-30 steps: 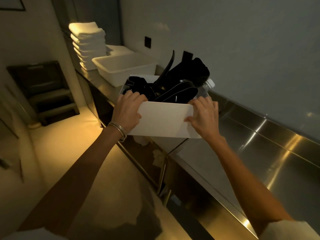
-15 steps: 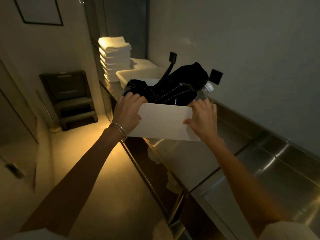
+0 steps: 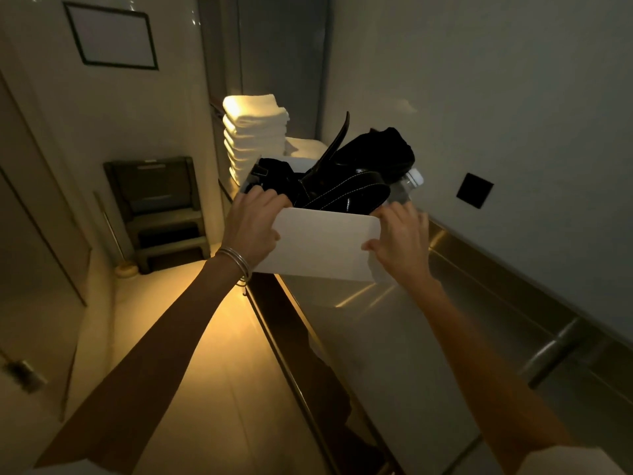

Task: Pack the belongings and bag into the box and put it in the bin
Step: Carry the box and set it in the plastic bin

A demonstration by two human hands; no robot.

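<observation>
Left hand (image 3: 251,224) grip curls over the box (image 3: 325,250) rim, bag (image 3: 346,192) heaped just beyond it; right hand (image 3: 400,241) grip pinches the opposite corner. Box aloft over worktop (image 3: 394,334). Bin (image 3: 303,149) beyond both grips: carry level, lower slowly; load rides high.

White box (image 3: 322,248); black bag (image 3: 346,195), white stitching; white towels (image 3: 255,132) at its eleven o'clock; silver bangles (image 3: 238,260) at nine.
</observation>
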